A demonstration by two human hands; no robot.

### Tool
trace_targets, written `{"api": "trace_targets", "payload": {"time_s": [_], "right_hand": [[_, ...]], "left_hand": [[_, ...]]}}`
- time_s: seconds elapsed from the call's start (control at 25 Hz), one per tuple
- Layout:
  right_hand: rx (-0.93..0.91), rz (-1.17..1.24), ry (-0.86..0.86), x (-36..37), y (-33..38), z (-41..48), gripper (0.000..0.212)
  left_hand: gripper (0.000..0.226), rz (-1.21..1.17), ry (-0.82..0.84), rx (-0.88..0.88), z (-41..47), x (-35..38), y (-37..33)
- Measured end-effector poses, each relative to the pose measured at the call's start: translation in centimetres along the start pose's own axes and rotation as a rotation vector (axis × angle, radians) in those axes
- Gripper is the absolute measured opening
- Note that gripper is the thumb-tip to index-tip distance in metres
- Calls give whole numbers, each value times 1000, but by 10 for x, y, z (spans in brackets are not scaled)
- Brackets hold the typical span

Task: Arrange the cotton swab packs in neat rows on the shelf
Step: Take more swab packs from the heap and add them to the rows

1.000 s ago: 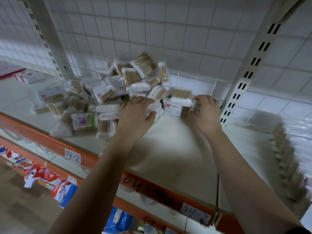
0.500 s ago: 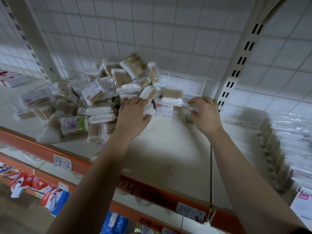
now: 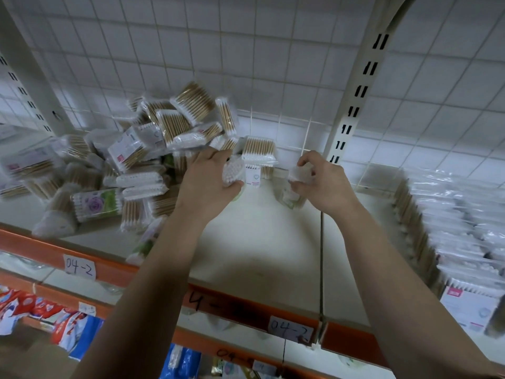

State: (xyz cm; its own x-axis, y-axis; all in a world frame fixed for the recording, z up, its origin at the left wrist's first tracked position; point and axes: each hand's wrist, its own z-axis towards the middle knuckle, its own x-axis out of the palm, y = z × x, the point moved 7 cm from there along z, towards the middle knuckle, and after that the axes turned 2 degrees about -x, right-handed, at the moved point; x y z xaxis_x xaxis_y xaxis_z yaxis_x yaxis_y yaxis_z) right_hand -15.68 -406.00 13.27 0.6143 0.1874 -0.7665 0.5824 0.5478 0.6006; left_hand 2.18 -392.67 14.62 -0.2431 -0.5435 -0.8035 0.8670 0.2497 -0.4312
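A loose heap of cotton swab packs (image 3: 153, 149) lies on the left and middle of the white shelf (image 3: 259, 242), reaching back to the wire grid wall. My left hand (image 3: 207, 181) grips a round pack of white-tipped swabs (image 3: 232, 172) at the heap's right edge. My right hand (image 3: 322, 181) pinches a small clear pack (image 3: 296, 173) just above the shelf, beside the slotted upright. A neat row of packs (image 3: 448, 214) stands on edge at the far right of the shelf.
A slotted upright post (image 3: 355, 97) rises behind my right hand. The shelf's orange front rail (image 3: 82, 258) carries handwritten "04-2" labels (image 3: 79, 266). Coloured packets (image 3: 41, 310) hang on the level below. Bare shelf surface lies between the heap and the right-hand row.
Both hands have lifted slightly and drawn back from the heap's edge, each now holding a pack. The view has shifted left, showing more of the right-hand row.
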Motion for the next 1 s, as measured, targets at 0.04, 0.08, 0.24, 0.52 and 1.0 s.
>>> {"api": "trace_targets", "payload": {"time_s": [0.04,0.08,0.24,0.52,1.0], "right_hand": [[2,4,15,-5,-2,-3,44],[-12,-1,31,-11,-1,-6,52],[-70,31,43,-47,1,-20,48],[-151,56,-95,-136,-23,-49,28],[-2,84,-447,-304,-170,-122,45]], "left_hand": [[59,-21,-16,15,0,-3,-9],[58,-38,-29,30,0,-5,-19],[57,-69,-64,98,2,-5,-61],[54,-121,-64,174,10,18,-142],[53,-279,-77,307,-10,73,-327]]}}
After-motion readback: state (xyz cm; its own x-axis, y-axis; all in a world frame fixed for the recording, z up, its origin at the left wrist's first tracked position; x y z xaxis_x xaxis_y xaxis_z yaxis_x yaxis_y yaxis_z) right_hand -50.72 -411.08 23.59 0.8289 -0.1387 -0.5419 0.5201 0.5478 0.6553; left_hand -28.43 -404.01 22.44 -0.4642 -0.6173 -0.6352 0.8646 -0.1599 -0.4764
